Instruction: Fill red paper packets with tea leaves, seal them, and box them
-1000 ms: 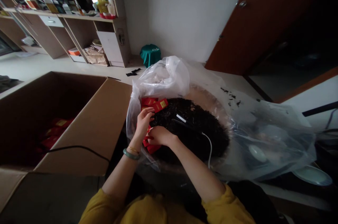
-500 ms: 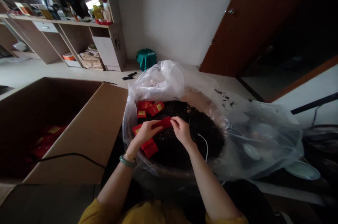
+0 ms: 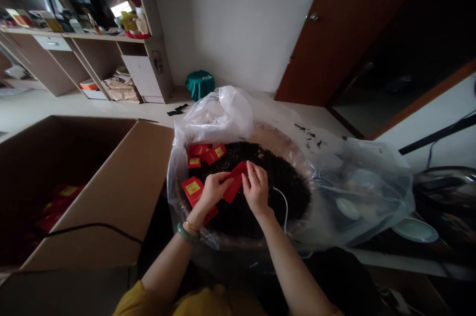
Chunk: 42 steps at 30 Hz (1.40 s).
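Observation:
A red packet (image 3: 234,188) is held between both my hands over a heap of dark, dry leaf-like bits (image 3: 278,172). My left hand (image 3: 212,191) pinches its left side, and a green bangle circles that wrist. At its upper right edge the fingers of my right hand (image 3: 256,184) are closed. More red packets with yellow labels (image 3: 214,154) lie on the left of the heap, and several others (image 3: 192,187) sit partly under my left hand. The heap rests in a wide round container lined with clear plastic (image 3: 223,112).
To the left stands an open cardboard box (image 3: 145,162) with red packets (image 3: 61,197) inside. A white curved strip (image 3: 284,202) lies on the heap. Plastic sheeting (image 3: 364,192) spreads right, near a pale dish (image 3: 416,229). Behind are a green-covered stool-like item (image 3: 200,85) and a brown door (image 3: 308,33).
The red packet has turned from nearly edge-on to showing a broader face, tilted downward. My right fingers have shifted along its upper edge. The whole view has moved slightly.

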Each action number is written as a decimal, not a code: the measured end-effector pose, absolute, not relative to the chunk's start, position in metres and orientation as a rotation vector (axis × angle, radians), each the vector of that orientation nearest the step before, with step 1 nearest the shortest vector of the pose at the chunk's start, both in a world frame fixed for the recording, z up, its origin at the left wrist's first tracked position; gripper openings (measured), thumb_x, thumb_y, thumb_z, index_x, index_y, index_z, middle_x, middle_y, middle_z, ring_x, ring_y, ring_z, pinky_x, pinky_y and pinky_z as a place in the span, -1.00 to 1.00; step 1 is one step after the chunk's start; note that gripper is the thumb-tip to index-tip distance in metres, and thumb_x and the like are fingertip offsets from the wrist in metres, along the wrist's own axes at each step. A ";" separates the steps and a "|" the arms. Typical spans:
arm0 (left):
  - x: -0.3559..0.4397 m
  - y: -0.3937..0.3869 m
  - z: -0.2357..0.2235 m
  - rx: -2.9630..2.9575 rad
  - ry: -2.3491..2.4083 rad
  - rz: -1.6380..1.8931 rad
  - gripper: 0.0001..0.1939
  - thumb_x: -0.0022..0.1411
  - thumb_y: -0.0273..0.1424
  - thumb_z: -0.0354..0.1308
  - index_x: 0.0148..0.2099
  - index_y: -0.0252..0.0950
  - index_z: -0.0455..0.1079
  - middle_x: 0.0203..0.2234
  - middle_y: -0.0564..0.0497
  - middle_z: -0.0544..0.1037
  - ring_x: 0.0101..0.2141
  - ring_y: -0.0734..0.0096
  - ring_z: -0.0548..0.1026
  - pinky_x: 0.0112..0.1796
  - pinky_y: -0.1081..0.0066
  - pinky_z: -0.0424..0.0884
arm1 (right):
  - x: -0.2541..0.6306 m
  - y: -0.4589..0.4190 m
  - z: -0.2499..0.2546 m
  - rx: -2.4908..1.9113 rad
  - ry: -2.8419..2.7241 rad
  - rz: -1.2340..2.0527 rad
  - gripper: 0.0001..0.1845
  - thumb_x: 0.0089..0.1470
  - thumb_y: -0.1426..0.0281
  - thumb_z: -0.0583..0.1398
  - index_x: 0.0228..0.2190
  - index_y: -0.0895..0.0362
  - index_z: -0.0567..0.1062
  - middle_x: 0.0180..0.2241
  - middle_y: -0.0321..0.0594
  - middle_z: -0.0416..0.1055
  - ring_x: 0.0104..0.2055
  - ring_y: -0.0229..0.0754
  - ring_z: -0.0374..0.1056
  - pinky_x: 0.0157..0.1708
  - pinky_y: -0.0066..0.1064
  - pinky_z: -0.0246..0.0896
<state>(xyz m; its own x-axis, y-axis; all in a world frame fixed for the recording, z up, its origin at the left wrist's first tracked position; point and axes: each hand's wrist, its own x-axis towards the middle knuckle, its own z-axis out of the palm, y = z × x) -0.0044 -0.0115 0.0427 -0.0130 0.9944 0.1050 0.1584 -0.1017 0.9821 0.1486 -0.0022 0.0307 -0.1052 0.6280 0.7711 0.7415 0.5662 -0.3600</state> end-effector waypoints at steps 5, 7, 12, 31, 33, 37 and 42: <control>-0.003 -0.012 0.039 1.383 1.310 1.219 -0.77 0.07 -0.33 0.20 -0.24 -0.30 0.58 -0.37 -0.04 0.65 -0.40 0.27 0.55 -0.36 0.39 0.43 | 0.151 -0.004 0.029 -1.133 -1.781 -0.033 -0.69 0.24 0.39 0.03 -0.02 0.12 0.42 -0.06 0.01 0.39 -0.02 -0.05 0.32 -0.02 -0.11 0.30; -0.003 -0.011 0.037 1.426 1.303 1.216 -0.77 0.09 -0.34 0.18 -0.22 -0.28 0.58 -0.31 -0.04 0.65 -0.34 0.25 0.56 -0.29 0.37 0.45 | 0.152 -0.007 0.031 -1.167 -1.733 -0.073 -0.79 0.21 0.35 0.09 -0.22 0.13 0.49 -0.17 0.00 0.41 -0.11 -0.07 0.33 -0.12 -0.17 0.33; -0.008 -0.012 0.039 1.592 1.384 1.096 -0.77 0.12 -0.38 0.16 -0.18 -0.24 0.58 -0.28 -0.01 0.65 -0.29 0.20 0.57 -0.22 0.34 0.45 | 0.156 -0.008 0.042 -1.161 -1.849 -0.098 -0.75 0.16 0.37 0.16 -0.55 0.10 0.41 -0.49 -0.17 0.38 -0.36 -0.15 0.26 -0.29 -0.30 0.29; -0.016 -0.025 0.037 1.820 1.337 0.949 -0.71 0.24 -0.39 0.06 -0.06 -0.24 0.54 -0.25 0.00 0.64 -0.26 0.30 0.58 -0.15 0.37 0.45 | 0.178 -0.025 0.051 -1.048 -1.992 0.273 -0.79 0.16 0.33 0.15 -0.44 0.10 0.54 -0.49 -0.22 0.40 -0.43 -0.21 0.34 -0.40 -0.40 0.33; -0.015 -0.026 0.033 1.873 1.293 0.988 -0.69 0.26 -0.39 0.04 -0.03 -0.24 0.52 -0.15 -0.03 0.61 -0.17 0.27 0.56 -0.08 0.34 0.41 | 0.179 -0.026 0.051 -1.128 -2.006 0.321 -0.78 0.10 0.24 0.21 -0.44 0.10 0.56 -0.51 -0.22 0.38 -0.46 -0.22 0.32 -0.43 -0.41 0.32; -0.011 -0.031 0.031 1.863 1.180 0.809 -0.67 0.31 -0.27 0.00 -0.10 -0.31 0.53 -0.37 0.01 0.62 -0.41 0.40 0.50 -0.32 0.45 0.41 | 0.178 -0.028 0.053 -1.123 -1.988 0.252 -0.66 0.13 0.27 0.18 -0.62 0.08 0.50 -0.61 -0.20 0.37 -0.40 -0.14 0.32 -0.35 -0.35 0.32; -0.017 -0.030 0.034 1.910 1.214 0.682 -0.52 0.33 -0.13 -0.06 -0.37 -0.39 0.49 -0.62 0.11 0.42 -0.60 0.59 0.23 -0.54 0.56 0.16 | 0.180 -0.028 0.059 -1.149 -2.009 0.624 -0.76 0.12 0.27 0.18 -0.45 0.11 0.58 -0.47 -0.16 0.53 -0.36 -0.12 0.42 -0.30 -0.32 0.34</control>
